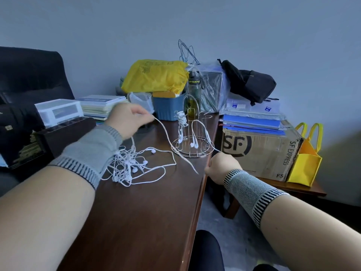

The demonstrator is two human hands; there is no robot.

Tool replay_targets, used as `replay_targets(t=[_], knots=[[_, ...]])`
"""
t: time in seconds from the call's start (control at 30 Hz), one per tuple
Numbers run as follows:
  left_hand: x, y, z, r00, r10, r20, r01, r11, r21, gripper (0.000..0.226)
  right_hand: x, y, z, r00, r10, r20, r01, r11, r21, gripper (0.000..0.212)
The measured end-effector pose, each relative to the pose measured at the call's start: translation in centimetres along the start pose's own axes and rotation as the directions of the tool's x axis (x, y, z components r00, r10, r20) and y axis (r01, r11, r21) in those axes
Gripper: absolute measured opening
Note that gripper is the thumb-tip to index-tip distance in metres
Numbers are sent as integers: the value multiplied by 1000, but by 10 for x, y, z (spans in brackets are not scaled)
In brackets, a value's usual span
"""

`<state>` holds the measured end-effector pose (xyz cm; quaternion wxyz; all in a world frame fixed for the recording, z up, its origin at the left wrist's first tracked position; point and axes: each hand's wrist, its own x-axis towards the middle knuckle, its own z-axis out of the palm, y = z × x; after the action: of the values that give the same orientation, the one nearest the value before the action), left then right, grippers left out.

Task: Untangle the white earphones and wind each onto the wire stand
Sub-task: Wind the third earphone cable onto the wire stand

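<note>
A tangle of white earphones lies on the dark wooden table, just right of my left wrist. Behind it stands the wire stand; one earphone is wound on its left prong and another cord hangs over it with its earbuds near the base. My left hand is raised above the tangle and pinches a white cable that runs down and right, blurred. My right hand sits at the table's right edge, fingers closed on a thin cable coming from the stand.
Clutter lines the back: a blue bin, yellow bag, bottle, stacked books, white box. A dark box sits left. A cardboard box and yellow tote stand right of the table.
</note>
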<state>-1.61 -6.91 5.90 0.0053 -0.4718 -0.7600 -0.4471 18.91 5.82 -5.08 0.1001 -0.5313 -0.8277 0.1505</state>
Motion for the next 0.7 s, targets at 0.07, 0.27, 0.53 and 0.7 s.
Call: replay_targets(t=[0.07, 0.27, 0.53, 0.7], knots=[[-11, 6, 15, 980, 47, 195, -68, 992, 106, 9, 0, -2, 2, 997, -47, 61, 51, 996, -72, 20], [-23, 13, 53, 922, 90, 377, -120, 991, 56, 10, -12, -25, -13, 975, -185, -124, 222, 763, 607, 24], [-7, 2, 15, 937, -16, 348, -33, 990, 135, 8, -14, -34, -25, 993, -96, -68, 109, 544, 832, 43], [25, -3, -30, 997, -61, 37, 64, 994, -89, 15, -6, -41, -23, 991, -48, -123, 131, 488, 863, 38]])
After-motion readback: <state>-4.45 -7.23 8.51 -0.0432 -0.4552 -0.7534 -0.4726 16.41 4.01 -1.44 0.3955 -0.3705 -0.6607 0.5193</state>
